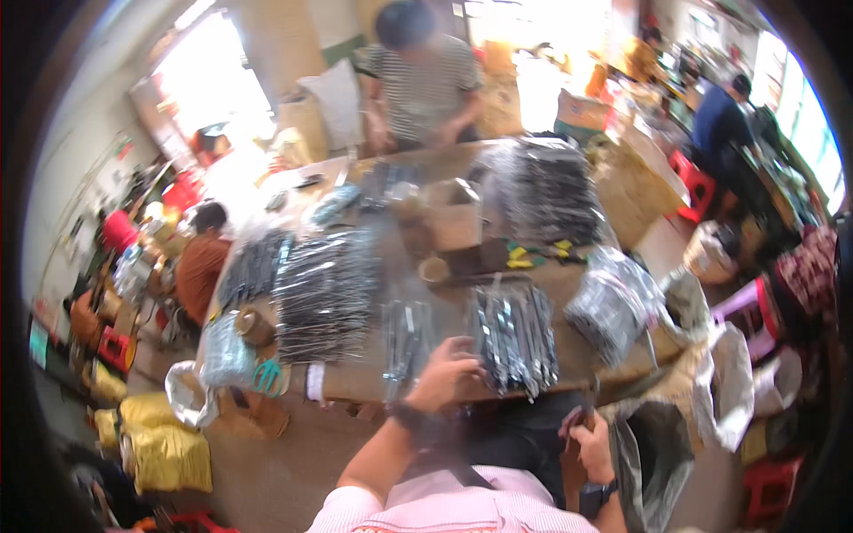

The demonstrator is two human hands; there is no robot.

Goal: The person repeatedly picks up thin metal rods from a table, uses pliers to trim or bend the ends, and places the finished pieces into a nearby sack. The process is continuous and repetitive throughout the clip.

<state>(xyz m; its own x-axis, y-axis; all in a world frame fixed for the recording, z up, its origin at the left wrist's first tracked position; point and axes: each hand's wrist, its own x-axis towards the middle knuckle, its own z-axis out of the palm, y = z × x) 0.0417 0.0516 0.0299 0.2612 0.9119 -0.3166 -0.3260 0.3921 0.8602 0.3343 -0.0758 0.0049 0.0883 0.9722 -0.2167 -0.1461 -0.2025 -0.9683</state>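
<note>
My left hand (447, 373) is over the near edge of the table, fingers apart and partly bent, with nothing visible in it. Its fingertips are beside a pile of dark, shiny thin strips (514, 342); whether they touch is blurred. A smaller group of similar strips (406, 342) lies left of the hand. Low at the right, off the table edge, my right hand (593, 444) is closed around a slim dark tool (586, 414) that points upward. Blur hides the tool's exact kind.
Large stacks of dark strips (324, 298) and plastic-wrapped bundles (613, 306) cover much of the table. Tape rolls (255, 327) and teal-handled scissors (268, 377) lie left. Open sacks (653, 457) stand right. A person (422, 84) stands across the table.
</note>
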